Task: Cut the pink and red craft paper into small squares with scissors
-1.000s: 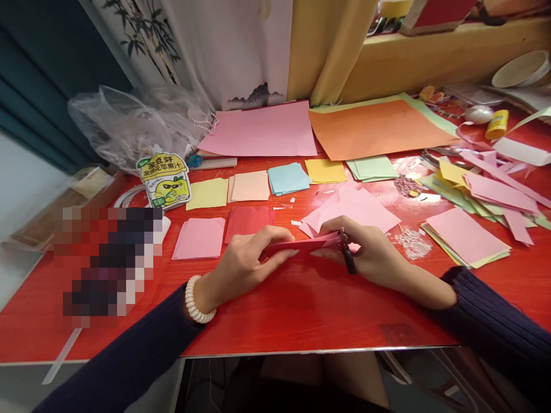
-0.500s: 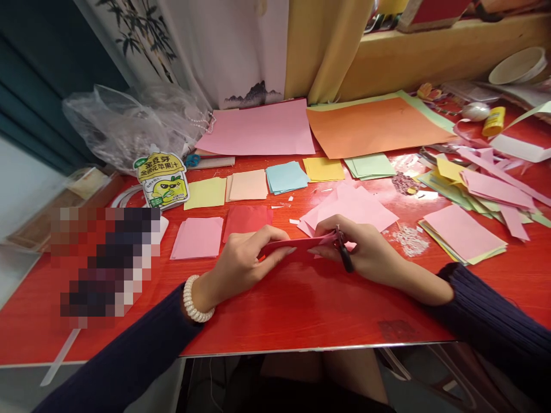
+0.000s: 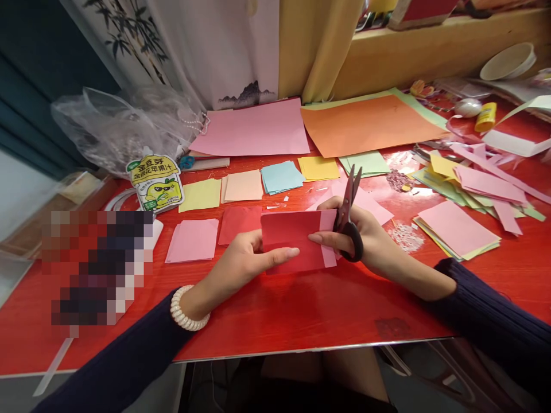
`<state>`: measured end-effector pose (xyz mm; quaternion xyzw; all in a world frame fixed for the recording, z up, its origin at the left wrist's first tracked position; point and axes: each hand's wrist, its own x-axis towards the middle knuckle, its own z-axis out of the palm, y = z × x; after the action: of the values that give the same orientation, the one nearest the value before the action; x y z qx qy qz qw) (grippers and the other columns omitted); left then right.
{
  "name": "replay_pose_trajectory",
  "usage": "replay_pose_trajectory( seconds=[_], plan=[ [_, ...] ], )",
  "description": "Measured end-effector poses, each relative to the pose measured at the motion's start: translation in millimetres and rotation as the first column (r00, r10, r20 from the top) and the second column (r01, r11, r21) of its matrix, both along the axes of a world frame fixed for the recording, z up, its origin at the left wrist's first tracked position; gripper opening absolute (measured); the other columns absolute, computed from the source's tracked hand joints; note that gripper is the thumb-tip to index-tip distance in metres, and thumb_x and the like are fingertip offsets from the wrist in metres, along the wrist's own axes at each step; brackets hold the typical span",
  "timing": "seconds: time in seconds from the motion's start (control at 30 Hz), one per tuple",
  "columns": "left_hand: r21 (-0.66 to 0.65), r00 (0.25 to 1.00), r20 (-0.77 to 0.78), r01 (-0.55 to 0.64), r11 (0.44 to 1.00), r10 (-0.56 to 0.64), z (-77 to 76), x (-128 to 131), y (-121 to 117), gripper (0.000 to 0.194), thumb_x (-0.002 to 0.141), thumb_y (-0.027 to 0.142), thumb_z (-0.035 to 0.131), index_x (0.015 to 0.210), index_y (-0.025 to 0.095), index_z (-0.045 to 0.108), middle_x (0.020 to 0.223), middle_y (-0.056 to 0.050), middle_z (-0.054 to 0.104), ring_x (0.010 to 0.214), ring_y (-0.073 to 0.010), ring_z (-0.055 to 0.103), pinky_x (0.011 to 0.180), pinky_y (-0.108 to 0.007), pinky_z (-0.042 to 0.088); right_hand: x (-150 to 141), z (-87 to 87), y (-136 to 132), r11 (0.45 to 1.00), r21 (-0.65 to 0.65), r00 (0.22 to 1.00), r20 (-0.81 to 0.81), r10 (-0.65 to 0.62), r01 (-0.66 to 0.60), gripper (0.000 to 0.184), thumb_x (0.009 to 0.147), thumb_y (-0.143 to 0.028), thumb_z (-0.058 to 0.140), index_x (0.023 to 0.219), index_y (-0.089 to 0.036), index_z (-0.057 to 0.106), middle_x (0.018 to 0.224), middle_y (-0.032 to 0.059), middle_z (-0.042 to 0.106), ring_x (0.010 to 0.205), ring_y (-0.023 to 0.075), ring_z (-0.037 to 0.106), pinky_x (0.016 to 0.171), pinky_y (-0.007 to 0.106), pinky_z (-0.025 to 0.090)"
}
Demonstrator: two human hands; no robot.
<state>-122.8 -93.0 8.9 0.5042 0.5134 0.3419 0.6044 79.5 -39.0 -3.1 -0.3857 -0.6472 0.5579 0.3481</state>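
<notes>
1. A white curtain (image 3: 241,46) and a yellow curtain (image 3: 321,46) hang at the back of my view, and a glossy red tabletop (image 3: 275,321) spreads below them.
2. Centred over the near part of that tabletop, I have the red paper (image 3: 290,229), raised between both hands. Half a second ago it showed me mostly its edge; now its broad face is tipped up towards me, revealing a pale pink band (image 3: 328,238) along its right side.
3. My left hand (image 3: 245,252) grips the red paper's left side, thumb flat on the face, the other fingers hidden behind.
4. My right hand (image 3: 365,232) is closed around the scissors (image 3: 344,215) at the paper's right edge, thumb pressed on the face as well. The blades now point upward, slightly parted, rising above the paper's top; before, I saw mainly the dark handle.
5. The stacks lie where they were: the red square stack (image 3: 239,222) just beyond the paper's left edge, the pink square stack (image 3: 191,241) farther left, the blue stack (image 3: 282,176) behind it, and the pink-topped pile (image 3: 458,226) well to its right.
</notes>
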Motion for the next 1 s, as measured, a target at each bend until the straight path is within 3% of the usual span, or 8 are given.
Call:
replay_pose_trajectory(
  seconds=[0.17, 0.27, 0.37, 0.47, 0.63, 0.77, 1.0],
  plan=[
    [-0.022, 0.998, 0.025, 0.051, 0.998, -0.050, 0.0, 3.2, -3.4, 0.020, 0.077, 0.035, 0.067, 0.081, 0.016, 0.069, 0.082, -0.006, 0.073, 0.072, -0.0174, 0.067, 0.063, -0.026, 0.055, -4.1, 2.4, -2.8, 1.000, -0.021, 1.000, -0.001, 0.015, -0.015, 0.031, 0.070, -0.032, 0.075, 0.084, -0.022, 0.049, 0.057, -0.0089, 0.040, 0.049, 0.0074, 0.039, 0.045, 0.022, 0.032],
    [0.049, 0.998, 0.011, 0.058, 0.997, -0.059, -1.9, 2.4, -1.5, 0.020, 0.078, 0.035, 0.066, 0.073, 0.017, 0.071, 0.079, -0.006, 0.073, 0.069, -0.0173, 0.068, 0.062, -0.026, 0.056, -3.5, 4.1, -3.2, 1.000, -0.024, 1.000, 0.007, 0.001, 0.000, 0.031, 0.069, -0.031, 0.076, 0.083, -0.021, 0.049, 0.058, -0.0087, 0.043, 0.049, 0.0070, 0.043, 0.045, 0.021, 0.035],
    [0.202, 0.999, -0.028, -0.020, 0.979, 0.026, -3.1, -0.5, 3.1, 0.018, 0.077, 0.033, 0.067, 0.068, 0.018, 0.071, 0.078, -0.005, 0.073, 0.069, -0.0164, 0.067, 0.064, -0.026, 0.056, 1.6, 5.5, -0.9, 0.995, -0.092, 1.000, -0.006, 0.030, -0.030, 0.028, 0.077, -0.036, 0.068, 0.094, -0.021, 0.051, 0.059, -0.0068, 0.051, 0.044, 0.0080, 0.047, 0.039, 0.021, 0.034],
    [0.321, 0.980, -0.012, -0.185, 0.929, 0.199, -3.8, -4.0, 7.3, 0.018, 0.075, 0.030, 0.069, 0.063, 0.017, 0.069, 0.067, -0.002, 0.071, 0.056, -0.0124, 0.063, 0.050, -0.021, 0.051, 7.7, 7.5, 1.3, 0.976, -0.153, 0.987, -0.038, 0.153, -0.157, 0.036, 0.085, -0.044, 0.057, 0.112, -0.020, 0.052, 0.068, -0.0001, 0.062, 0.050, 0.0133, 0.058, 0.034, 0.022, 0.037],
    [0.369, 0.922, 0.058, -0.376, 0.850, 0.383, -2.8, -5.0, 8.8, 0.022, 0.075, 0.031, 0.069, 0.061, 0.014, 0.066, 0.061, -0.003, 0.070, 0.053, -0.0129, 0.063, 0.046, -0.021, 0.048, 9.5, 8.6, 0.7, 0.935, -0.128, 0.942, 0.016, 0.336, -0.331, 0.058, 0.080, -0.052, 0.060, 0.125, -0.017, 0.052, 0.076, 0.0040, 0.064, 0.069, 0.0186, 0.063, 0.049, 0.026, 0.047],
    [0.375, 0.877, 0.140, -0.477, 0.795, 0.460, -0.2, -1.2, 6.9, 0.018, 0.076, 0.031, 0.068, 0.075, 0.013, 0.067, 0.068, -0.004, 0.072, 0.052, -0.0131, 0.064, 0.046, -0.022, 0.051, 4.5, 10.6, -2.0, 0.940, -0.073, 0.915, 0.216, 0.342, -0.334, 0.054, 0.077, -0.048, 0.064, 0.120, -0.015, 0.058, 0.075, 0.0025, 0.061, 0.072, 0.0176, 0.058, 0.065, 0.031, 0.045],
    [0.371, 0.887, 0.128, -0.458, 0.808, 0.444, -5.4, 3.0, 1.7, 0.017, 0.076, 0.030, 0.068, 0.070, 0.015, 0.065, 0.064, -0.002, 0.070, 0.058, -0.0165, 0.066, 0.055, -0.028, 0.056, -4.3, 17.8, -9.0, 0.952, -0.054, 0.893, 0.334, 0.301, -0.300, 0.040, 0.077, -0.046, 0.065, 0.102, -0.016, 0.065, 0.067, -0.0009, 0.051, 0.060, 0.0133, 0.048, 0.055, 0.027, 0.038]
  ],
)
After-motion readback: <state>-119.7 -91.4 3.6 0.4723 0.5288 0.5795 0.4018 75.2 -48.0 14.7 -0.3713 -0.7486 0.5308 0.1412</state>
